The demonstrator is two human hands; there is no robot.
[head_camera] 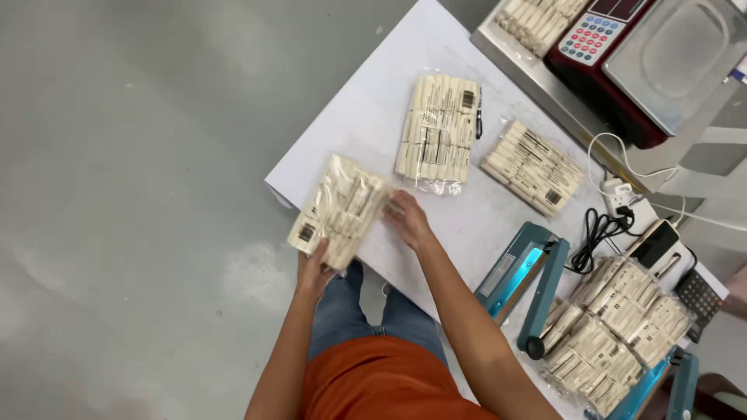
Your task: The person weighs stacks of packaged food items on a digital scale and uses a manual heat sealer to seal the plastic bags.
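Observation:
A clear plastic bag of small cream-coloured packets (340, 208) is held over the near corner of the white table (373, 109). My left hand (313, 268) grips its lower edge from beneath. At the bag's right edge my right hand (407, 218) pinches it. Two more filled bags lie flat on the table: a long one (438, 131) in the middle and a tilted one (534, 166) to its right.
A blue heat sealer (523, 284) stands at the table's near right edge, with several filled bags (618, 330) piled beside it. A red weighing scale with a metal pan (652, 58) sits at the far right, near a power strip with cables (618, 204) and a calculator (698, 294).

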